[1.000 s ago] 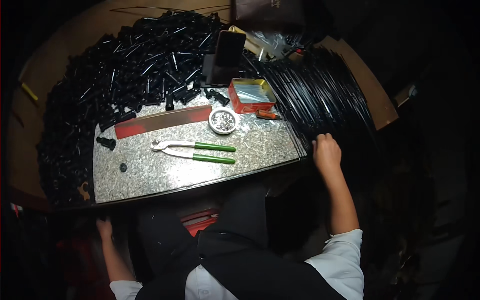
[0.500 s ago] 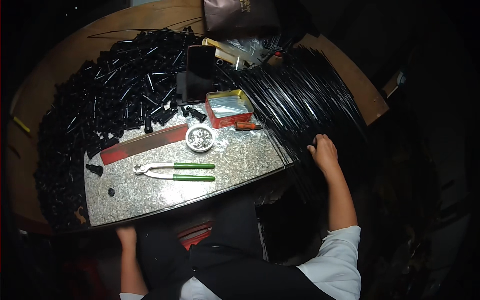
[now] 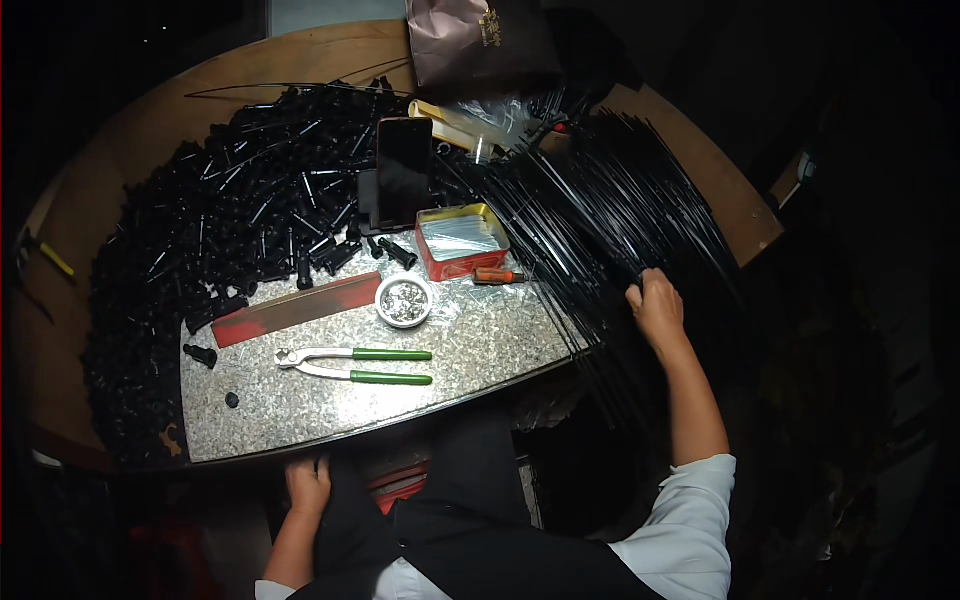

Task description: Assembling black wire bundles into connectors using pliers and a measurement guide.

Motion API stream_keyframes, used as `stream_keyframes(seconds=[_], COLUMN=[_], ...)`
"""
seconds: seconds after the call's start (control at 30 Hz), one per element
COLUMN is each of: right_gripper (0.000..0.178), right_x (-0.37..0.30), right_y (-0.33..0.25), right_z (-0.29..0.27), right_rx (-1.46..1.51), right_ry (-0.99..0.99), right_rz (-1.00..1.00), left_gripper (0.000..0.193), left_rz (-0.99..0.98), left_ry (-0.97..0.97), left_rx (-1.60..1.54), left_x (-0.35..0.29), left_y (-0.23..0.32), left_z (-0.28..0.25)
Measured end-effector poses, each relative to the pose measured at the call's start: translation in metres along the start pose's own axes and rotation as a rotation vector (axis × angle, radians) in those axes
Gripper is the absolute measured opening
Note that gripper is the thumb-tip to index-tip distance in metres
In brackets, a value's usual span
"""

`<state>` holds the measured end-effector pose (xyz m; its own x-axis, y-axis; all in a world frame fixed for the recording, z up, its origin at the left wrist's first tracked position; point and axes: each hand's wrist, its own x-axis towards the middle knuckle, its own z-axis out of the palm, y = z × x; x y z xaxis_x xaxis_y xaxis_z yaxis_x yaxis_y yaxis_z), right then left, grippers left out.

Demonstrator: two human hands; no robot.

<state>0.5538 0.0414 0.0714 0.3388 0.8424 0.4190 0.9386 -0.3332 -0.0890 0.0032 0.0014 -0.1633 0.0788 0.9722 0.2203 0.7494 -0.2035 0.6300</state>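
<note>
My right hand [image 3: 658, 308] is closed at the near end of a large spread of thin black rods [image 3: 610, 205] on the right of the table. Its curled fingers grip rods there; how many is hidden in the dark. Below the table's front edge, my left hand [image 3: 308, 483] hangs beside my leg. A gap shows between its thumb and fingers, no held thing is visible, and the fingertips lie in shadow. Green-handled pincers [image 3: 355, 365] rest with jaws to the left on the speckled tabletop [image 3: 480, 345], touched by neither hand.
A big heap of black tubular parts [image 3: 230, 200] covers the left. Around the middle are a phone [image 3: 404, 172] standing upright, a red tin [image 3: 462, 243] of pale thin sticks, an orange-handled tool [image 3: 497, 276], a white bowl [image 3: 404, 300] of small shiny pieces and a red bar [image 3: 297, 310].
My left hand has moved right and shows more fully below the table edge. My right hand stays at the rods, its fingers more tightly closed. The whole view has shifted slightly.
</note>
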Motion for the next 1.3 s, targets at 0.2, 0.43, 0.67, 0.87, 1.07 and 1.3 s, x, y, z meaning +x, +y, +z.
stream_keyframes(seconds=[0.2,0.43,0.67,0.87,1.07,1.3], right_gripper=[0.029,0.032,0.016,0.018,0.03,0.022], right_x=[0.032,0.067,0.093,0.115,0.136,0.136], right_y=[-0.01,-0.024,-0.06,-0.059,-0.036,-0.023], right_z=[-0.023,-0.07,-0.144,-0.173,-0.145,-0.123], right_rx=[0.017,-0.154,-0.438,-0.393,-0.078,0.047], right_ry=[0.047,-0.054,-0.147,-0.135,-0.119,-0.219], right_rz=[-0.053,-0.024,-0.215,-0.138,0.058,0.178], left_gripper=[0.012,0.013,0.012,0.011,0.012,0.012], left_rz=[0.088,0.043,0.067,0.101,0.088,0.065], left_ry=[-0.008,-0.02,0.014,0.032,0.025,0.032], left_rx=[0.041,0.062,0.031,0.065,0.074,0.099], left_x=[-0.004,-0.006,-0.006,-0.009,-0.012,-0.012], left_y=[-0.007,-0.008,-0.003,-0.002,-0.003,-0.005], left_z=[-0.002,-0.005,-0.012,-0.019,-0.021,-0.022])
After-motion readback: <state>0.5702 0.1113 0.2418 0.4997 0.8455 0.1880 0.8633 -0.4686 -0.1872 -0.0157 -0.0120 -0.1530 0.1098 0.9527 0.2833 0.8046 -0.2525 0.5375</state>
